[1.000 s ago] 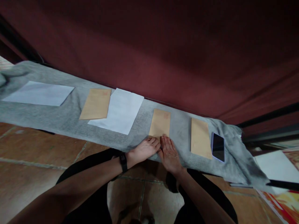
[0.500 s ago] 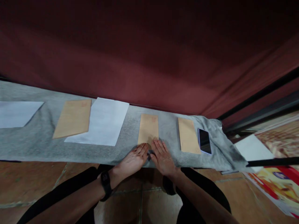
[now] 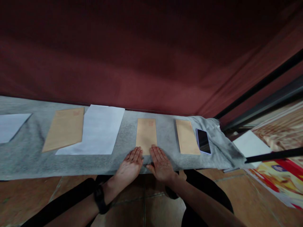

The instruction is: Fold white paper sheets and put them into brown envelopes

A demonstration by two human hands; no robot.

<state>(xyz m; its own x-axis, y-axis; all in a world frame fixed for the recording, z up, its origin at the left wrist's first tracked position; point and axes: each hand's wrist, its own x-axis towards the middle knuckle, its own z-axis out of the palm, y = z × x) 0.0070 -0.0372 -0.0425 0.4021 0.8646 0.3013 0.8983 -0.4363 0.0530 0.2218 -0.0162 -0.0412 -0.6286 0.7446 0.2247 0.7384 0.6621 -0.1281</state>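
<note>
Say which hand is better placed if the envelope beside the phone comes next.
Probably the right hand: it lies at the near right corner of the middle envelope, closer to the envelope beside the phone. The left hand, at the near left corner, would likely have to reach past the right.

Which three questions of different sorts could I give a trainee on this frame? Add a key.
1. True or false: the left brown envelope partly covers a white sheet.
2. Which wrist wears the black band?
3. The left hand and right hand have their fingers at the near end of: A) the phone; B) the middle envelope; C) the white sheet?

Key: 1. True. 2. The left wrist. 3. B.
</note>
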